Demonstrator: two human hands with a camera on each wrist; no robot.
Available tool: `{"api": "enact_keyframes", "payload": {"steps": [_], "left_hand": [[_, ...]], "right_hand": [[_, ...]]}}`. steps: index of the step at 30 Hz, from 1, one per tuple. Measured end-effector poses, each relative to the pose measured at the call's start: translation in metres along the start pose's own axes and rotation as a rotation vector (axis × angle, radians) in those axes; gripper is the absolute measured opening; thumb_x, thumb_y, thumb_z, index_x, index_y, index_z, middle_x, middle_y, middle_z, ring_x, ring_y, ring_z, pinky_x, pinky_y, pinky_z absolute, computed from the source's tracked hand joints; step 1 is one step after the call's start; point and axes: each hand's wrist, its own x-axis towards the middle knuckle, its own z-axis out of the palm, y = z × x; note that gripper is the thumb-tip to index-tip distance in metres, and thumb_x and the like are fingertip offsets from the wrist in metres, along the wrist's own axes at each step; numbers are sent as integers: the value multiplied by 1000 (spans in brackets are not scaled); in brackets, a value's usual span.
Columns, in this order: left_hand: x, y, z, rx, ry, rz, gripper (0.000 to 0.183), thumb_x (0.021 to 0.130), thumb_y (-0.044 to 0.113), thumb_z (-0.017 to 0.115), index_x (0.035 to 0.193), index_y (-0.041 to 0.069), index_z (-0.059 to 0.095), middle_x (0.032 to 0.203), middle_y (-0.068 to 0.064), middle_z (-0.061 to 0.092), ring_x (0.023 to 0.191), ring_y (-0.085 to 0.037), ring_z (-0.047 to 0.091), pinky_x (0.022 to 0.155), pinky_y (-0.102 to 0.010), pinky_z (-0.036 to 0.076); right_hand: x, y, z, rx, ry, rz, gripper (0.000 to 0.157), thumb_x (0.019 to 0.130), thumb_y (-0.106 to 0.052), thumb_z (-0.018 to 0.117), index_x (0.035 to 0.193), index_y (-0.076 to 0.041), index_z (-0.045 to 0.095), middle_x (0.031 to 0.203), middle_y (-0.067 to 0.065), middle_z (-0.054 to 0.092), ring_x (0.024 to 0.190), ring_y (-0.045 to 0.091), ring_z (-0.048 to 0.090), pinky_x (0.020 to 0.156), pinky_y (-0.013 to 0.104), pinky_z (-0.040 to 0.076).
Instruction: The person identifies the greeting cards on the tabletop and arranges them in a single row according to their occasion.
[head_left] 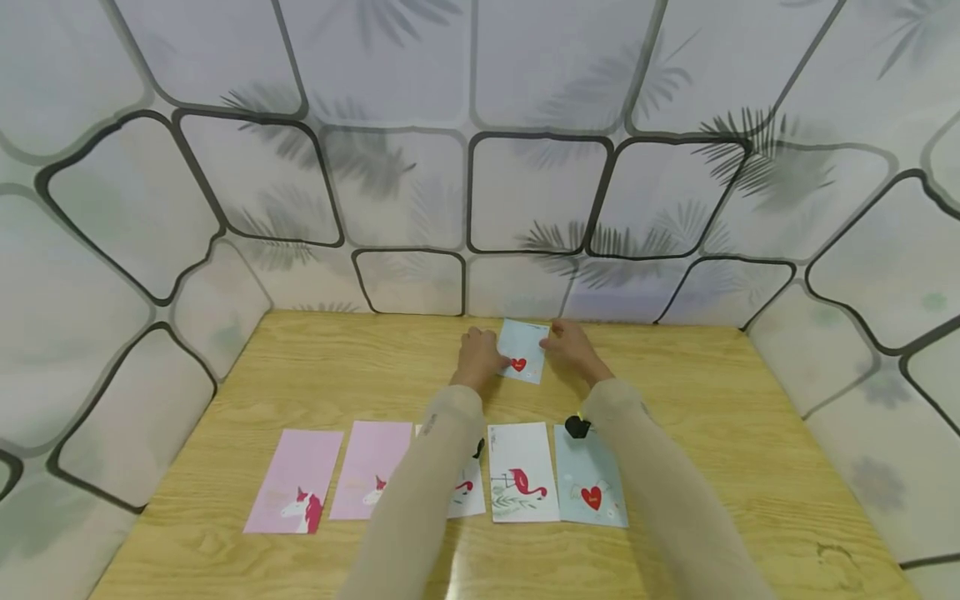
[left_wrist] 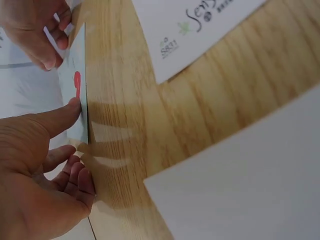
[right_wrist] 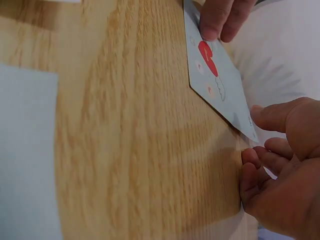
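At the back of the table, a pale blue card [head_left: 527, 340] printed with a red winged heart lies between both hands. My left hand [head_left: 478, 360] pinches its left side, the thumb on the face beside the heart; the fingers behind that edge are partly hidden. The right hand [head_left: 573, 350] holds the far right corner, thumb on top and fingers curled below, as the right wrist view shows. In that view the card's corner [right_wrist: 248, 131] looks slightly raised from the table. A matching blue heart card [head_left: 592, 492] lies nearer, below the right forearm.
In the front row lie two pink unicorn cards [head_left: 294, 482] [head_left: 367, 471], a white flamingo card [head_left: 522, 458] and another flamingo card [head_left: 468, 498] partly covered by the left sleeve. A patterned cloth wall [head_left: 540, 196] encloses the back and sides of the wooden table [head_left: 720, 433].
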Motion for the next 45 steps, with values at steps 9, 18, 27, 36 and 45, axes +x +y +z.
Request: {"api": "enact_keyframes", "payload": {"steps": [9,18,27,36,45], "left_hand": [[3,3,4,-15,-49,-38,57,94,21,79,140,-4,58,136,-22,50,124,-32,48,108,-42,45],[3,0,1,-35,-62,19,63,89,18,83,142,-4,55,136,-21,53,124,-32,50,110,-42,44],[0,0,-18,-264,91,112,37,103,18,66,131,-5,59,122,-18,66,113,-28,62,100,-40,51],[-16,13,-55,-418,314,324,19,104,19,65,100,1,71,85,-7,68,72,-13,56,64,-24,47],[-49,33,-76,-630,224,363,18,100,13,71,111,0,71,90,-8,71,73,-19,68,67,-27,59]], "right_hand": [[1,-9,11,176,73,16,54,104,-7,57,151,11,40,143,31,53,134,38,51,109,44,44],[-1,-9,14,134,171,-59,18,102,-7,63,105,10,69,93,14,63,83,20,51,69,26,41],[-19,-25,3,265,183,-30,22,106,-14,59,108,7,66,92,15,66,87,35,64,70,34,54],[-49,-54,-18,187,433,-271,18,102,-11,66,94,5,71,74,15,63,62,16,55,55,21,43],[-99,-74,-38,268,467,-468,26,100,2,64,125,10,67,92,27,69,67,26,58,58,13,44]]}}
